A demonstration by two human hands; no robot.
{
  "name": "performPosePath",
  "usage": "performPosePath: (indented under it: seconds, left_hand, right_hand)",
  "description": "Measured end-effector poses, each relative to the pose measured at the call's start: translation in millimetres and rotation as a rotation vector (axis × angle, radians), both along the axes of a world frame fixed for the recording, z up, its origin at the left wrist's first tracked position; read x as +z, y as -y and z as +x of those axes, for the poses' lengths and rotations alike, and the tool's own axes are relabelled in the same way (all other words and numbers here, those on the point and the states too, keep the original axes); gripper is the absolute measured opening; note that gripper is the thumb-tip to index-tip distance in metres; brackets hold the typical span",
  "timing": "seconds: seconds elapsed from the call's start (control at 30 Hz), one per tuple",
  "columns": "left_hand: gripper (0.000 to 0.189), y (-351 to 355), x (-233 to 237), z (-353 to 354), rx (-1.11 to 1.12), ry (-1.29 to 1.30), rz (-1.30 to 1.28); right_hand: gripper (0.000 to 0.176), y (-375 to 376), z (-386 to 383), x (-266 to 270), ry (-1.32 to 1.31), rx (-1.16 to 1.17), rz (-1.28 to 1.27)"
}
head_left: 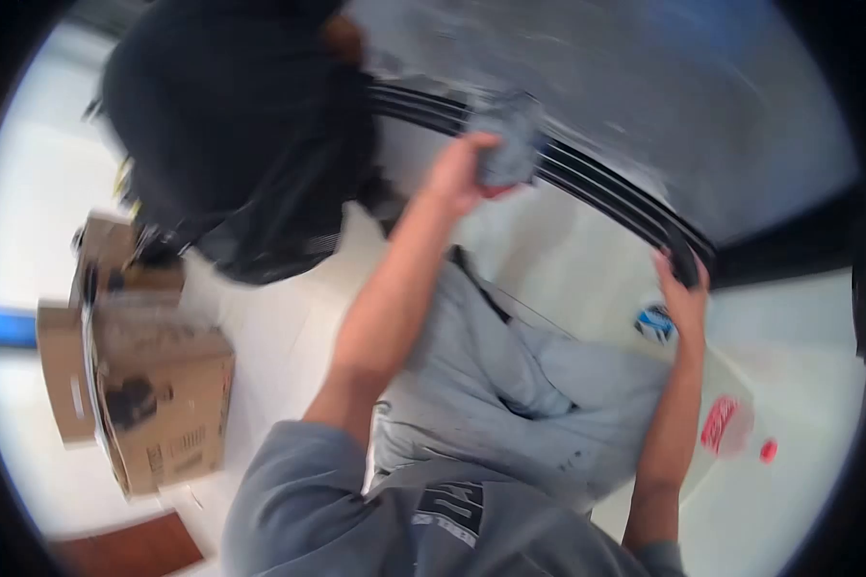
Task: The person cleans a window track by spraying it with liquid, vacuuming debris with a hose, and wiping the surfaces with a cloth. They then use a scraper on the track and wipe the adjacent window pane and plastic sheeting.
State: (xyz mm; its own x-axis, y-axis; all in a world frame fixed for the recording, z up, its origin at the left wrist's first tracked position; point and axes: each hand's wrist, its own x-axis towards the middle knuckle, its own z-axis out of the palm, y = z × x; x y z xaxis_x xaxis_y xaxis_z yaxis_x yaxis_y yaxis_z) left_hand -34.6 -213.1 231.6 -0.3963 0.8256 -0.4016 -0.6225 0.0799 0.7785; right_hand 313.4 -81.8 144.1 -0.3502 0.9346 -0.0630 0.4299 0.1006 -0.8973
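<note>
My left hand (464, 175) is closed around a bunched grey cloth (510, 139) with a bit of red at its lower edge. The cloth lies over the black ribbed edge strip (601, 178) of a large grey glossy panel (587, 62). Farther right, my right hand (683, 293) grips a dark rounded piece (683, 258) at the strip's corner. Motion blur hides whether that piece belongs to the strip. Just below it, a blue and white item (655, 324) sits on the pale floor beside my leg.
Another person in black (241, 135) bends close by on the left. Cardboard boxes (164, 404) stand at the far left, with a brown-red flat piece (130, 548) below them. On the right lies a clear bottle with a red label (720, 423) and red cap (769, 449).
</note>
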Motion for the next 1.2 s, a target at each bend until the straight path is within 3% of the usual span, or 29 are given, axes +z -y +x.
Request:
performPosePath:
  seconds: [0.07,0.13,0.2,0.33,0.73,0.93,0.97,1.0,1.03,1.13,1.17,1.2]
  left_hand:
    - [0.045,-2,-18,-9,-0.032,0.125,0.06]
    - [0.041,-9,-22,-4,0.055,0.218,0.161]
    - [0.034,-29,-55,-8,0.162,0.166,0.299]
    - [0.032,-20,-39,-4,0.243,0.079,0.191]
    - [0.038,-9,-35,-3,0.254,0.142,0.171]
    - [0.04,-5,-45,-7,0.213,0.149,0.209]
    - [0.04,14,-20,-2,0.184,0.203,0.152]
    - [0.04,15,-26,-7,0.103,0.238,0.09]
    - [0.039,16,-28,-11,0.068,0.277,0.118]
    - [0.034,27,-20,-14,0.019,0.244,0.21]
    - [0.034,26,-18,-13,0.065,0.215,0.135]
    - [0.034,22,-27,-18,0.06,0.201,0.124]
  right_hand:
    - [0.03,-3,8,-13,-0.091,-0.035,-0.006]
    - [0.027,-3,4,-13,-0.05,-0.109,0.171]
    - [0.028,-19,12,-28,-0.152,-0.053,0.211]
    - [0.03,-35,8,-39,-0.152,-0.093,0.352]
    - [0.033,-30,4,-39,-0.25,-0.139,0.257]
    - [0.031,-38,16,-59,-0.061,-0.187,0.233]
    - [0.031,-31,14,-51,-0.033,-0.186,0.233]
    - [0.028,-1,-1,-21,-0.028,-0.207,0.211]
    - [0.024,-4,4,-26,-0.068,-0.161,0.217]
    - [0.029,25,-7,-2,-0.064,-0.319,0.127]
    - [0.029,17,0,-14,-0.025,-0.312,0.094]
    - [0.028,36,-11,15,-0.03,-0.318,0.02]
